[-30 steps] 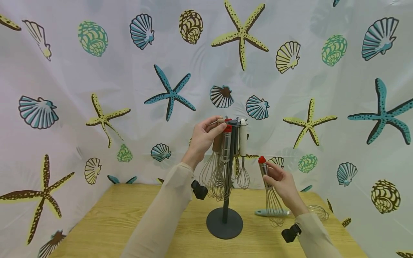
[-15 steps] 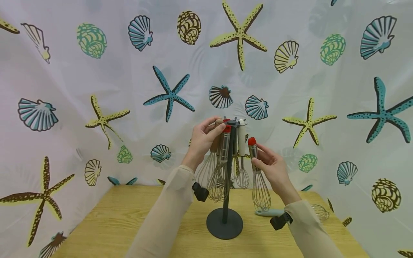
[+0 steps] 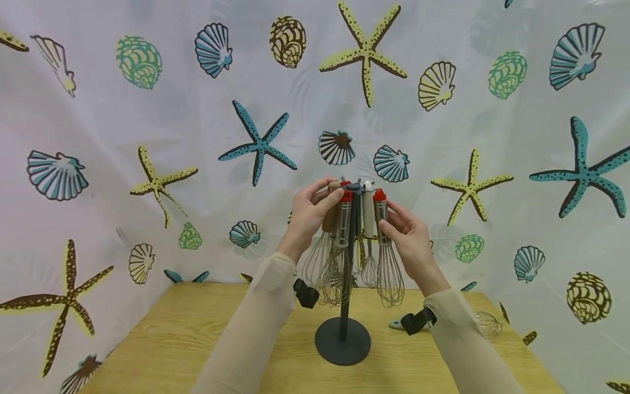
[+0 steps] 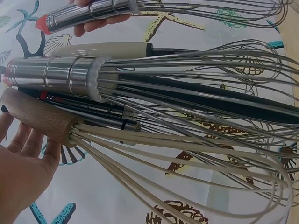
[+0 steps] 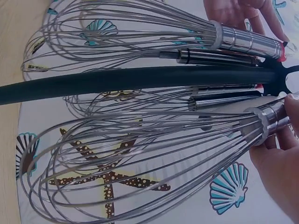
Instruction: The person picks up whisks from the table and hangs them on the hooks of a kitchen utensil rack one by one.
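Note:
My right hand (image 3: 408,238) pinches the steel handle of a red-tipped whisk (image 3: 381,219), which hangs upright, wires down, beside the right side of a dark whisk stand (image 3: 343,350). Its red end is level with the stand's hooks; whether it touches one cannot be made out. My left hand (image 3: 307,216) is at the stand's top left, pinching the upper end of a wooden-handled whisk (image 4: 42,116). Another red-tipped steel whisk (image 4: 51,74) hangs in front. A cream-handled whisk (image 3: 368,213) and slimmer steel whisks (image 5: 217,57) hang around the pole (image 5: 140,79).
A whisk with a pale blue handle (image 3: 395,324) lies on the wooden table (image 3: 197,328), right of the stand, partly hidden by my right wrist. Behind hangs a white curtain (image 3: 187,104) printed with shells and starfish.
My right hand has lifted the red-tipped whisk up and leftward, from over the table to the stand's right side, straightening it upright. My left hand has kept its place.

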The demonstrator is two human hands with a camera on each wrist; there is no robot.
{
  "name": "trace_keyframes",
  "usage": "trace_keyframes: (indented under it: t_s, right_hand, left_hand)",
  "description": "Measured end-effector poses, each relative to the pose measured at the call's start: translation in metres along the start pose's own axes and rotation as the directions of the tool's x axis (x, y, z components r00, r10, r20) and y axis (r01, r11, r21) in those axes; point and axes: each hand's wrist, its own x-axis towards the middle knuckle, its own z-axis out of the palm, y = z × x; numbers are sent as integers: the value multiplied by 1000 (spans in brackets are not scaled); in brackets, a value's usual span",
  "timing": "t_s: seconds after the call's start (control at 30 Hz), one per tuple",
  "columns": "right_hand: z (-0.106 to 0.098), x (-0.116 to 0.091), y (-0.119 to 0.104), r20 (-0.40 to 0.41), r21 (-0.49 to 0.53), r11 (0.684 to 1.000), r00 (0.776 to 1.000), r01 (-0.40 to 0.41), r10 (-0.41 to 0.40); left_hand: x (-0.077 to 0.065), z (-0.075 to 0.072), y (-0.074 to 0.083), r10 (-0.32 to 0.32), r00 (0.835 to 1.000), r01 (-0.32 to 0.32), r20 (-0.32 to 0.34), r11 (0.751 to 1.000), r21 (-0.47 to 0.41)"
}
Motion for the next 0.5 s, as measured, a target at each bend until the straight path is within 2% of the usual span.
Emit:
trace_keyframes:
  t_s: [0.17,0.5]
  right_hand:
    - [-1,5,-2,-23,59,998,1000,12,-11]
    - [1,9,-5,-30,57,998,1000,6,-4]
  left_hand:
    - [0,1,-2,-7,1000,7,-2,1000,-9]
    - [2,1,-3,-2,1000,2,-5,1000,-29]
